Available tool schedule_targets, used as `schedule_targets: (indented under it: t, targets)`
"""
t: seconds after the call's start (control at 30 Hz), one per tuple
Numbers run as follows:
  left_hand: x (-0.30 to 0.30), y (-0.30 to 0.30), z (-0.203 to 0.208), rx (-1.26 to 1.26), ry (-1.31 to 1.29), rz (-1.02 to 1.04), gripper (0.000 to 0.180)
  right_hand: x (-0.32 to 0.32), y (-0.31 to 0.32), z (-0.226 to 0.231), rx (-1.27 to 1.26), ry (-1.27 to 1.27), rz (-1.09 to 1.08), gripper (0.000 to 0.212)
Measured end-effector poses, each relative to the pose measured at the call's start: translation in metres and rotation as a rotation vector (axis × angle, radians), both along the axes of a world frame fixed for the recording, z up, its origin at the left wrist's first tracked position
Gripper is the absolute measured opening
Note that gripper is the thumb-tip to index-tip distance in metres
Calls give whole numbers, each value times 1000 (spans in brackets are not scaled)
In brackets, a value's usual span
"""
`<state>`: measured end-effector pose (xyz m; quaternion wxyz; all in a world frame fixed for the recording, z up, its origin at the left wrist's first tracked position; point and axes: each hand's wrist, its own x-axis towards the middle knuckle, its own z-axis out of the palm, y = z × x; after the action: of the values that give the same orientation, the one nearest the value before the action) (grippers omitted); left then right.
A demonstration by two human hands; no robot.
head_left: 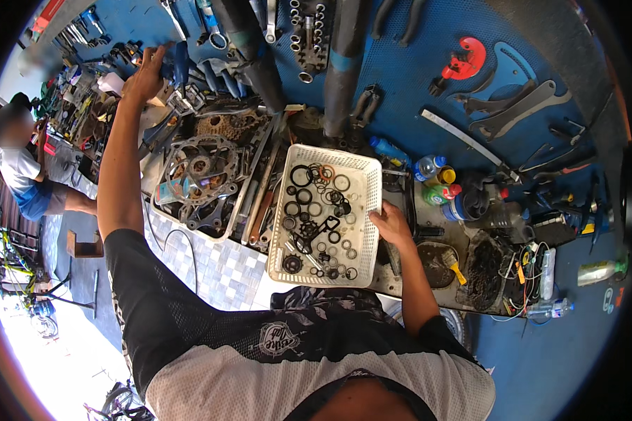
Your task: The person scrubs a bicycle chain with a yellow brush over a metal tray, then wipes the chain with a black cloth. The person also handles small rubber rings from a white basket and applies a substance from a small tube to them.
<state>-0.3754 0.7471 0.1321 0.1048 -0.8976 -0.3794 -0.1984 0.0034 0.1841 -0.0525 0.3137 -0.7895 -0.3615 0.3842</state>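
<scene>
A white perforated plastic basket point(369, 175) is tilted in front of my body, held at its right rim by my right hand point(391, 223) with the thumb over the edge. In it lie black rubber rings point(295, 209), thin orange rings point(323, 173), small metal rings and a black toothed wheel point(292, 264). My left arm stretches far up to the left. Its hand point(145, 78) is at the tool wall beside a blue-handled tool point(181, 64), its fingers extended. Whether the fingertips touch a tool there is too small to make out.
A tray of metal discs point(198, 165) and greasy parts sits left of the basket. Bottles point(428, 167), a yellow brush point(454, 266) and cables crowd the bench at right. Tools hang on the blue wall point(407, 84). Another person point(22, 165) is at far left.
</scene>
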Motion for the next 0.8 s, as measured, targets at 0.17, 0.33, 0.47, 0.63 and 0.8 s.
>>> schedule_targets:
  t: [0.17,0.33,0.47,0.63,0.8]
  targets:
    - [-5,-1,14,-357,-206,-47,60,-10,1,9,89,17,-40,39]
    - [0,-21,11,-737,-674,55,51,-15,-5,17,-2,38,-21,46]
    - [4,-30,-1,-582,-696,46,62,-19,-14,21,-13,4,41,54]
    - [9,-31,-12,-153,-426,112,40,-33,-33,23,-13,-41,85,54]
    - [17,-38,-23,-289,7,166,69,-41,-48,14,87,6,79,46]
